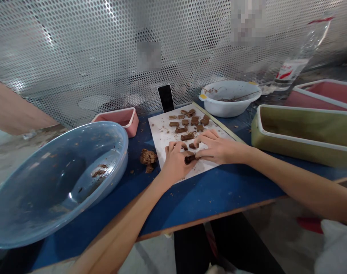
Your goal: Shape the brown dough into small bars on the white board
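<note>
On a white sheet (pixel 164 133) lie several brown chunks (pixel 187 136), some block-shaped, in loose rows. Over the sheet's near part, my left hand (pixel 176 161) curls around one end of a short, dark brown piece (pixel 190 159). My right hand (pixel 222 149) meets the piece's other end with its thumb, fingers bent over the sheet. Between my hands, close to the right fingertips, sits a small brown chunk (pixel 193 145). A crumbly brown lump (pixel 147 156) rests on the blue table left of the sheet. My fingers partly hide the dark piece.
A big blue basin (pixel 27 182) stands left, with a small pink box (pixel 132 123) behind it. A phone (pixel 166 98) leans against the perforated metal screen (pixel 105 64). Right are a white bowl (pixel 227 108), a green trough (pixel 301 142), a pink trough (pixel 327 93) and a plastic bottle (pixel 297 62).
</note>
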`<state>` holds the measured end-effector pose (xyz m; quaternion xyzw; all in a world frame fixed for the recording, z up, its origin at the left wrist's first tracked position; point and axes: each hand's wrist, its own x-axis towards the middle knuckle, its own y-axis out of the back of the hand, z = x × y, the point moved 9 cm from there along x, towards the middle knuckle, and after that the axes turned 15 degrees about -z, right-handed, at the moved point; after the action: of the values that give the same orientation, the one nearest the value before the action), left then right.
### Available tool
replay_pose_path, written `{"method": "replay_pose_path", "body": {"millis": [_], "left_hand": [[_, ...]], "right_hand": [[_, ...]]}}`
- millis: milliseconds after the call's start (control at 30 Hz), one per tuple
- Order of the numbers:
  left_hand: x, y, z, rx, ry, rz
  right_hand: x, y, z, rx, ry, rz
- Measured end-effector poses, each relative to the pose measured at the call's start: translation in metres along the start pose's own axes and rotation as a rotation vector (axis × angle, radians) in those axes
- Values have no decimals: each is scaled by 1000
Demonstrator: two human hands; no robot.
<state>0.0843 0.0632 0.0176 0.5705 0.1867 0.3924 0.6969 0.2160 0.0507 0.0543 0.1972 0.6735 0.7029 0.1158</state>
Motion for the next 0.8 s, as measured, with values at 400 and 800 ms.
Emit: {"method": "replay_pose_path", "body": {"millis": [400, 800], "left_hand": [[5, 3, 11, 81, -17, -24], [9, 1, 15, 104, -49, -37]], "right_hand": [[-3, 11, 4, -3, -17, 5], [1, -3, -1, -51, 13, -34]]}}
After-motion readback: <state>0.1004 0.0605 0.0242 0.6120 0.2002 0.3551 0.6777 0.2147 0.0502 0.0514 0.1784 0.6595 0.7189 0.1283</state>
